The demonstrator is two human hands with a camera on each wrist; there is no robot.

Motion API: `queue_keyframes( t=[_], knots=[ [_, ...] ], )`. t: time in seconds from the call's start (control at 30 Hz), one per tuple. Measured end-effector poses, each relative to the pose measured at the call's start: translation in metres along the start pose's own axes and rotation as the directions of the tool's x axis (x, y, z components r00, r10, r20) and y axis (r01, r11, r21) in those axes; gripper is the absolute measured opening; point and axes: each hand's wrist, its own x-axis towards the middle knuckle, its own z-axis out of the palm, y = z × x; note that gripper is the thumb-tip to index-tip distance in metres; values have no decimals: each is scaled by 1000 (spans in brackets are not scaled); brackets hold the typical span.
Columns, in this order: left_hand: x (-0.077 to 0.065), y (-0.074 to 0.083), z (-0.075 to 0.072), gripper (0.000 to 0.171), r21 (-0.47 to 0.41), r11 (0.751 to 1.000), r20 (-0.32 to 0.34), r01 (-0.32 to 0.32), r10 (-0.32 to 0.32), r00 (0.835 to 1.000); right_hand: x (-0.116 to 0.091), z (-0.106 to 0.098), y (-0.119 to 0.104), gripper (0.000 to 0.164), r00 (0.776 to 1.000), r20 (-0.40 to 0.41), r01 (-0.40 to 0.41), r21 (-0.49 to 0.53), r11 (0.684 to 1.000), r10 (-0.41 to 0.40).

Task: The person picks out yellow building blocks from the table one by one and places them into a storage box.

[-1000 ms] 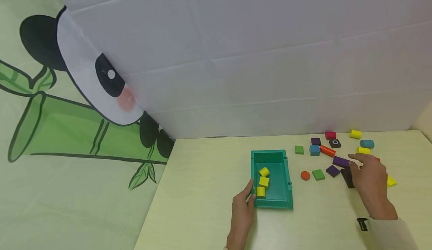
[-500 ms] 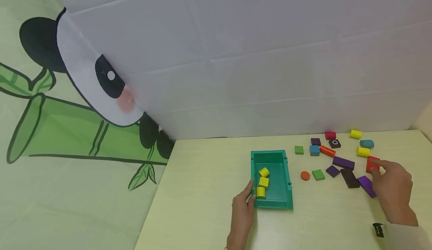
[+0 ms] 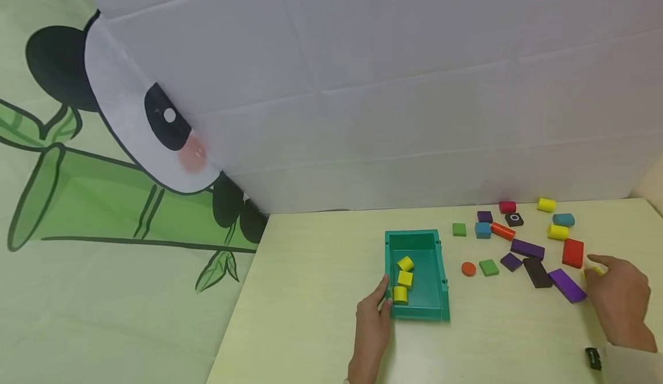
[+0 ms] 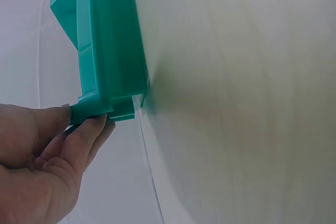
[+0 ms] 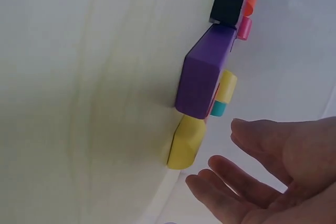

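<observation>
Fingers parted and empty, the right hand [image 3: 618, 297] moves past the red block [image 3: 572, 253] to the yellow block [image 5: 186, 142] at its four o'clock, now within reach; the left hand [image 3: 372, 323] pinches the tray [image 3: 422, 315] at eight o'clock.

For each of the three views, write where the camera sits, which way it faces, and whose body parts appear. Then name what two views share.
Head: worn on the head, facing forward and down at the table, teal tray and loose blocks; left hand and right hand show.
Left wrist: worn on that wrist, looking at the tray edge the hand grips; only that hand shows.
Right wrist: worn there, looking past the right hand at the yellow block; only that hand shows.
Shared: head and left wrist both show tray and left hand.
</observation>
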Motion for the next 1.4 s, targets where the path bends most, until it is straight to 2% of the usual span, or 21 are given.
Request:
queue_keyframes(
  t=[0.3,0.67,0.93,1.2,1.4],
  knots=[
    [-1,0,0,51,3,1000,0,-14,14,1000,5,1,4,30,989,98,-105,-29,994,107],
    [0,0,0,52,-5,1000,7,18,-18,1000,6,5,6,25,986,136,-86,-70,994,95],
    [-2,1,0,52,-19,999,7,32,-32,999,5,6,7,30,978,181,-95,-75,993,107],
    [-1,0,1,52,-5,1000,12,28,-28,1000,5,6,10,27,977,188,-97,-49,994,104],
    [0,-1,0,52,-5,1000,16,23,-23,1000,8,6,12,32,969,217,-99,-88,991,116]
  ],
)
